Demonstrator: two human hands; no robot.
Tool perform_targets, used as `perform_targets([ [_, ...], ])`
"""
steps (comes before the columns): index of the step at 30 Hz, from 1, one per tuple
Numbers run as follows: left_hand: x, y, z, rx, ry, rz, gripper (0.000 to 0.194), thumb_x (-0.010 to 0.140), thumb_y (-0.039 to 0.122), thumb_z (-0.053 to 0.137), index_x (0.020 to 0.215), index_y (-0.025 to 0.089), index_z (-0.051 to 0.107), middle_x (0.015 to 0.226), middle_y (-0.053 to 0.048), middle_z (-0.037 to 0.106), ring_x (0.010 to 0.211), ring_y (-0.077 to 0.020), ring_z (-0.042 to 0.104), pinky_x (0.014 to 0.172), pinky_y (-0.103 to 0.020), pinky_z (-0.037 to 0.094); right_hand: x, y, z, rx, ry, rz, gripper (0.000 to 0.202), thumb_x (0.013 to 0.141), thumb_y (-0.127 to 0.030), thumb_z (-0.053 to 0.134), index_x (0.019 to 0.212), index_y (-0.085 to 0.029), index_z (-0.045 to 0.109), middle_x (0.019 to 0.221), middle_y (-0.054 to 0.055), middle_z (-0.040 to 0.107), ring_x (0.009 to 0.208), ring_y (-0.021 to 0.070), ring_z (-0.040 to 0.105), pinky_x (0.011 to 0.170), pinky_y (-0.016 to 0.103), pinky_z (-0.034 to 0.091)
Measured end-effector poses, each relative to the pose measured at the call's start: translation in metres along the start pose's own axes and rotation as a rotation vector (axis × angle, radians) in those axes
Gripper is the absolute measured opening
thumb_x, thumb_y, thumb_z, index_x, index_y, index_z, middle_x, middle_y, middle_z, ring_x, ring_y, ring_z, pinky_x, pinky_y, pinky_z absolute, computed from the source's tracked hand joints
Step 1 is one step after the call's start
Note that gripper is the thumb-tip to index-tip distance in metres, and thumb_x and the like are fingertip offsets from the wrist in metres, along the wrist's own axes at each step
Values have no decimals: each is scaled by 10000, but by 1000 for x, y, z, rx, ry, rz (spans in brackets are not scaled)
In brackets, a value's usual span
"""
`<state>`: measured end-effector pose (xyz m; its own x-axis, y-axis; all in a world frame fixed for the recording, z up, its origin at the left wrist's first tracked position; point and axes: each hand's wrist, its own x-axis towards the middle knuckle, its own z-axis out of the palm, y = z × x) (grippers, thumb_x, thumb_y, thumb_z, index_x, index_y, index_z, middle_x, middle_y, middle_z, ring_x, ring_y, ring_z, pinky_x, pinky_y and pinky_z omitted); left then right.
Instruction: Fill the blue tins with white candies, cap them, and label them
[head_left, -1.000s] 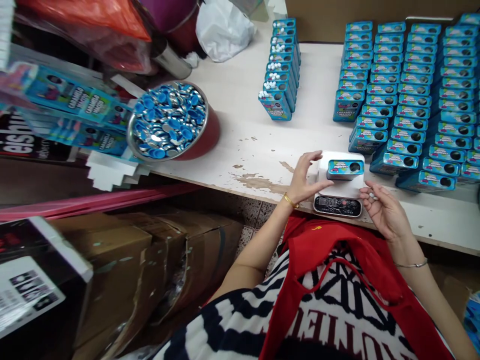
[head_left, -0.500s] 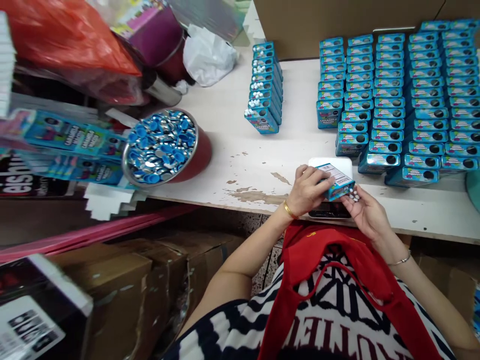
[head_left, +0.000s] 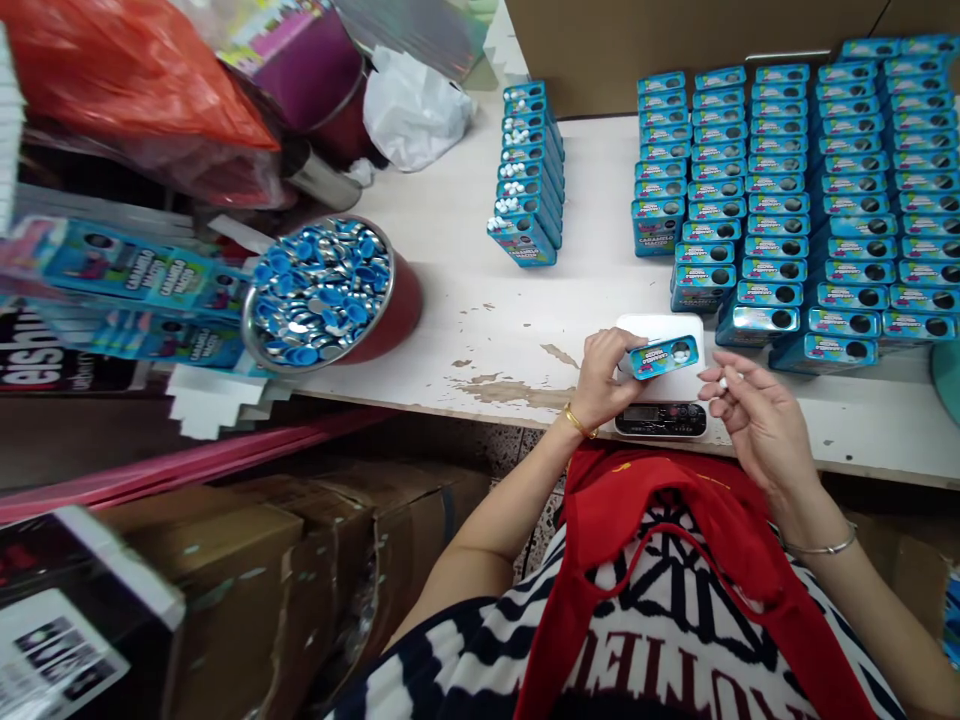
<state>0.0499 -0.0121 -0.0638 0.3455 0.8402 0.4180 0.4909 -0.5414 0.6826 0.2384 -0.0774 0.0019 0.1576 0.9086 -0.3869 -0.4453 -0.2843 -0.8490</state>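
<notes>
With the left hand (head_left: 602, 374) clamped on the tin (head_left: 651, 361) and the right hand (head_left: 766, 420) pinching a white sweet (head_left: 724, 383), tipping the tin could spill sweets (head_left: 681, 353) from its hole.

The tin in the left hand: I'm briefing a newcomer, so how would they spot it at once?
On the white table, find the digital scale in front of the red apron. Over it, the left hand holds a blue CARAMELO tin. Unlike the tins in rows to its right, whose openings look dark, it is hand-held and shows white pieces in its opening.
</notes>
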Motion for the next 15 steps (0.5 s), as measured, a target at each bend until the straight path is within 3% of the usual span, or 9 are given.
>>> perform_targets([
  [3, -1, 9, 4, -66, -16, -13, 275, 789, 293, 672, 1035, 242, 561, 954, -27, 643, 938, -209, 585, 863, -370, 403, 4, -15, 13, -101, -60, -92, 210, 817, -333, 702, 996, -224, 698, 892, 29, 703, 623, 85, 605, 482, 189, 476],
  [6, -4, 16, 10, -141, -32, -63, 253, 789, 296, 684, 1005, 238, 565, 941, -22, 641, 908, -199, 584, 853, -361, 419, 10, -22, 22, -170, -125, -91, 206, 815, -335, 700, 984, -218, 710, 980, 52, 717, 593, 85, 590, 462, 211, 453],
  [9, -4, 18, 12, -244, -31, -124, 269, 780, 344, 710, 979, 229, 570, 937, -23, 634, 884, -191, 584, 824, -343, 447, 11, -23, 23, -200, -113, -135, 202, 829, -327, 683, 1003, -227, 711, 1057, 63, 713, 586, 85, 586, 456, 221, 437],
  [12, 4, 6, 4, -358, -14, -141, 326, 767, 389, 730, 1000, 222, 575, 943, -24, 632, 869, -179, 593, 793, -313, 473, 9, -24, 14, -184, -57, -185, 196, 845, -321, 661, 1014, -231, 702, 1040, 66, 717, 578, 86, 576, 434, 213, 404],
  [15, 26, -24, -9, -330, 108, -181, 367, 750, 409, 744, 1014, 218, 575, 920, -18, 626, 846, -170, 588, 772, -292, 471, 7, -22, -2, -149, -4, -156, 209, 833, -326, 673, 1015, -225, 698, 978, 68, 720, 572, 88, 568, 416, 199, 378],
])
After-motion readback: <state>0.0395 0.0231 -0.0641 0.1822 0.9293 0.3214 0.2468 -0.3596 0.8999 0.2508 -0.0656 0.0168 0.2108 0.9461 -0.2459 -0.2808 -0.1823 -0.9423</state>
